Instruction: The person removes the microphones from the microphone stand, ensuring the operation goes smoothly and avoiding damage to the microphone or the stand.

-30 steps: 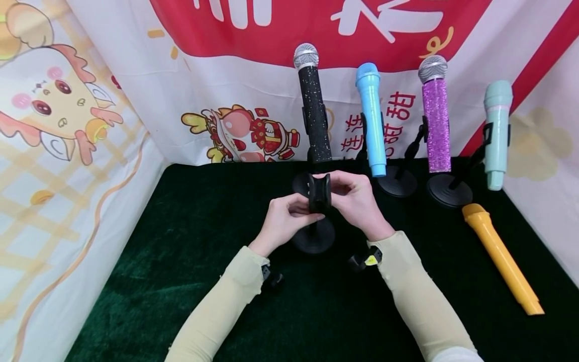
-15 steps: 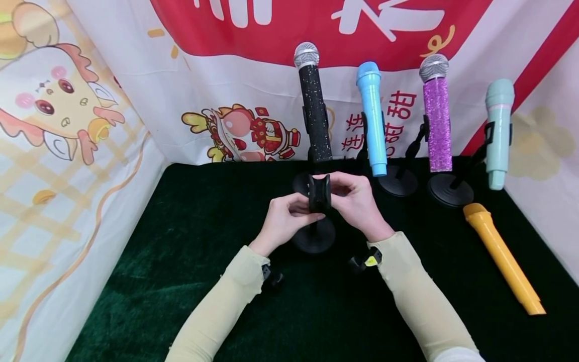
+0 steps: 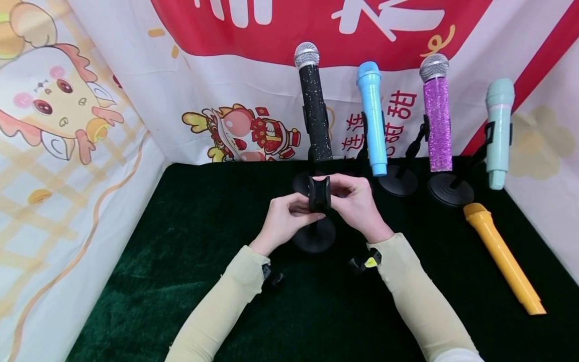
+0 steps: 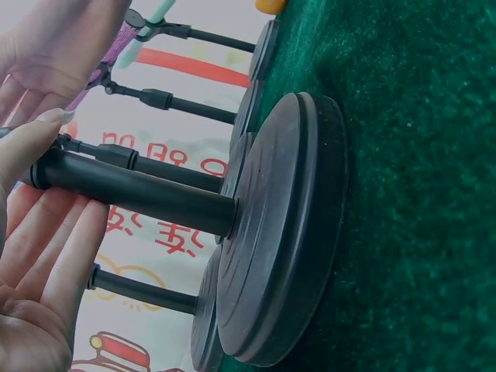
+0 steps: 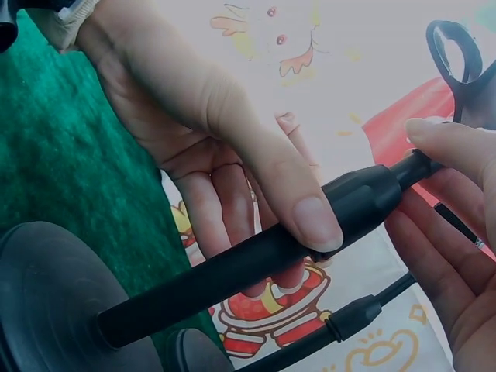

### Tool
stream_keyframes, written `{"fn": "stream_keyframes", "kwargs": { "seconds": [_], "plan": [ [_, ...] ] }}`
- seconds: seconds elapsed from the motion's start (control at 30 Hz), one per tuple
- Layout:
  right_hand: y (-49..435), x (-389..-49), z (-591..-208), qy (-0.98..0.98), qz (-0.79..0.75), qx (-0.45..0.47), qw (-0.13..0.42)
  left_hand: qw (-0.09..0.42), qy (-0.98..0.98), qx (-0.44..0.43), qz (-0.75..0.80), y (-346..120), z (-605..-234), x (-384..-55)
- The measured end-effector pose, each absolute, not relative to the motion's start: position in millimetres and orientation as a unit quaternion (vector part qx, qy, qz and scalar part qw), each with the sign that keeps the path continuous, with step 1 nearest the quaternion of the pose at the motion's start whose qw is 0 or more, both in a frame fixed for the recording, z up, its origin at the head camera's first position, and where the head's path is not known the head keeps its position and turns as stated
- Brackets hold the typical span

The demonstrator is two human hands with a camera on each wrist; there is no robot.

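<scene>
An unoccupied black microphone stand (image 3: 314, 236) rises from its round base on the table, its clip (image 3: 319, 194) facing me between both hands. My left hand (image 3: 281, 221) grips the pole (image 4: 139, 190); in the right wrist view its thumb presses at the lower edge of the thick collar (image 5: 360, 203). Higher up, just below the clip, my right hand (image 3: 359, 202) pinches the thin upper rod (image 5: 412, 167) between thumb and fingers. Directly behind is a black speckled microphone (image 3: 315, 110) on its own stand, whose base is partly hidden by my hands.
To the right, a blue microphone (image 3: 374, 125), a purple glitter microphone (image 3: 437, 125) and a mint microphone (image 3: 497, 136) sit in stands along the back. A yellow microphone (image 3: 504, 259) lies on the green cloth (image 3: 181, 261) at right. Printed curtains (image 3: 158, 100) hang behind and beside the table.
</scene>
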State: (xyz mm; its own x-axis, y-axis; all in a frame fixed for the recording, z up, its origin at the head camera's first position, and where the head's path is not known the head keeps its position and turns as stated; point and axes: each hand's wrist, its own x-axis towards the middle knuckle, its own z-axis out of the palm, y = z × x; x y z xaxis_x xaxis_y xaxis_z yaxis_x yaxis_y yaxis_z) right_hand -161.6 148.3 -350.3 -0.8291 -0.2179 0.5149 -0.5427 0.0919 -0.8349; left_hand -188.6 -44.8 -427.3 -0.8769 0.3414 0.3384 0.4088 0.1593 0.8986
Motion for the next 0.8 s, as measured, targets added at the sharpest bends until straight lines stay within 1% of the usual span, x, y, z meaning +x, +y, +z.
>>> {"fn": "stream_keyframes", "kwargs": {
  "seconds": [0.8],
  "plan": [
    [148.0, -163.1, -356.0, -0.729, 0.614, 0.267, 0.140, 0.008, -0.763, -0.233, -0.604, -45.0, -427.1, -189.1]
  ]
}}
